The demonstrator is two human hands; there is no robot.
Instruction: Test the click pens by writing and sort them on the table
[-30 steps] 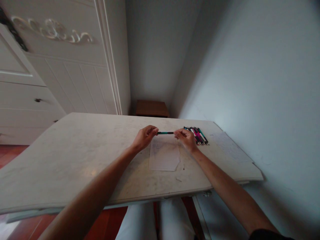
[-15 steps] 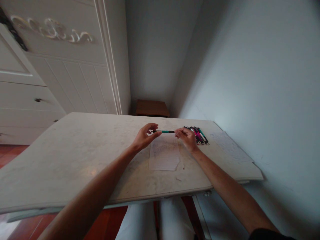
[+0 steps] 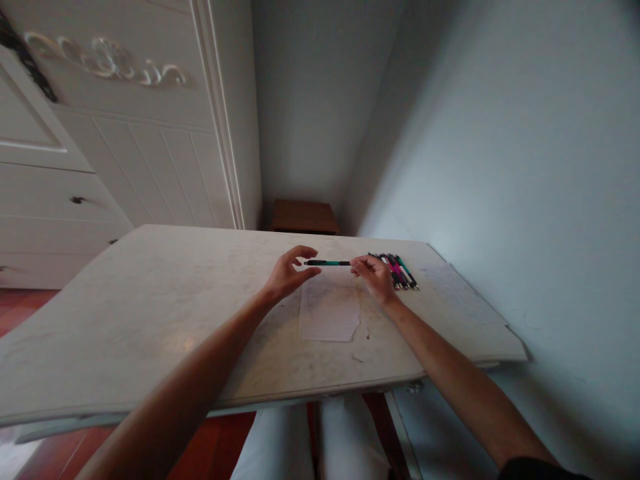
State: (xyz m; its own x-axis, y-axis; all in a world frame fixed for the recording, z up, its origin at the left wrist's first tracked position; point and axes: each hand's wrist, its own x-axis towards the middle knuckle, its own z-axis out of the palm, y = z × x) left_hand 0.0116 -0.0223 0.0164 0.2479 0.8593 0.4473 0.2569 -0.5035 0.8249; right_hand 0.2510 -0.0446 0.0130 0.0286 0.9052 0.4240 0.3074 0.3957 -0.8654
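The left hand (image 3: 291, 272) is wide, thumb and fingers parted around one end of the pen (image 3: 330, 263), apparently without gripping. The pen is near level above the paper (image 3: 330, 315); the right hand (image 3: 373, 275) pinches its other end, where a light, firm hold, clear of the bunched pens (image 3: 399, 272), should best steady it.

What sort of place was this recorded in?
Probably a room in a home: there is a white cabinet with drawers and decorative scrollwork, a pale table, and a reddish floor.
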